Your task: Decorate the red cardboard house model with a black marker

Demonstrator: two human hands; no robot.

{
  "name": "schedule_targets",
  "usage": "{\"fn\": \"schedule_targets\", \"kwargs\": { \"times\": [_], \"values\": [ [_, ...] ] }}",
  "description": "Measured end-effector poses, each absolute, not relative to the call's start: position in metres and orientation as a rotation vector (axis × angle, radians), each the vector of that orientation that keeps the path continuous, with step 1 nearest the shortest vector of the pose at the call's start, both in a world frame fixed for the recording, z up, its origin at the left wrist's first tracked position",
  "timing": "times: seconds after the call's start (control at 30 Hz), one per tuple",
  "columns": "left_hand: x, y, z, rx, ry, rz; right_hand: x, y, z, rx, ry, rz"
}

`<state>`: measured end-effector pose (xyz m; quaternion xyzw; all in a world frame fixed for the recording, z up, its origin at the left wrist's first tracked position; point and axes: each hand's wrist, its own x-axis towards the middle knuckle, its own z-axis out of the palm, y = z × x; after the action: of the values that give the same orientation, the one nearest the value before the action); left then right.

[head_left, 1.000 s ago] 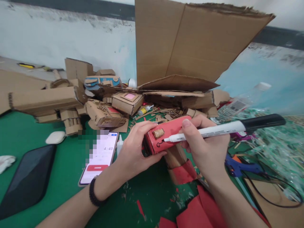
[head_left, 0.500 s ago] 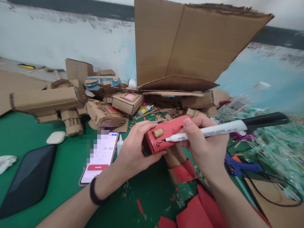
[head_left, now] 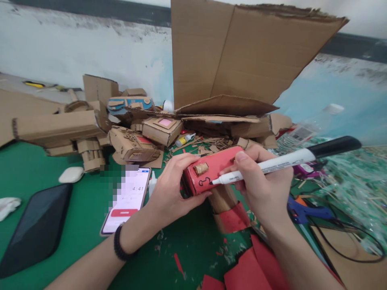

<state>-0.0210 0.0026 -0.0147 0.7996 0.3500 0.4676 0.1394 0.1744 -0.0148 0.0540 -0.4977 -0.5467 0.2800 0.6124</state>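
My left hand (head_left: 172,185) grips the left end of a red-covered box (head_left: 222,163), thumb along its lower edge and fingers over the top. A small rolled cardboard piece (head_left: 201,168) sits on the red face, with a curvy black line drawn just below it. In my right hand (head_left: 263,185) is a whiteboard marker (head_left: 275,164), white with a black cap on its rear end. Its tip meets the red face at the right end of the black line. Below the box stands a cardboard tube with a red band (head_left: 232,217); whether they are joined is hidden.
Left lie a lit phone (head_left: 128,201), a black tablet (head_left: 38,225) and a white case (head_left: 71,175). Cardboard models (head_left: 163,129) and a big cardboard sheet (head_left: 242,52) stand behind. Right are a blue glue gun (head_left: 311,211) with its cable and plastic strips (head_left: 356,181). Red paper (head_left: 256,266) lies in front.
The marker tip has moved slightly right and down, and the black line has grown longer. My left hand and the box stay in place. The phone's timer went from 4:40 to 4:41.
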Motion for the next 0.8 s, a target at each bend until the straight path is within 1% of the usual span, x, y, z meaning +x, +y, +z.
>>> {"fn": "schedule_targets", "kwargs": {
  "times": [0.17, 0.8],
  "values": [
    [-0.0207, 0.002, -0.0127, 2.314, 1.021, 1.338, 0.1749, -0.0141, 0.0542, -1.167, -1.305, 0.584],
    [-0.021, 0.0025, -0.0123, 2.309, 1.02, 1.335, 0.1754, -0.016, 0.0557, -1.188, -1.339, 0.58]
  ]
}}
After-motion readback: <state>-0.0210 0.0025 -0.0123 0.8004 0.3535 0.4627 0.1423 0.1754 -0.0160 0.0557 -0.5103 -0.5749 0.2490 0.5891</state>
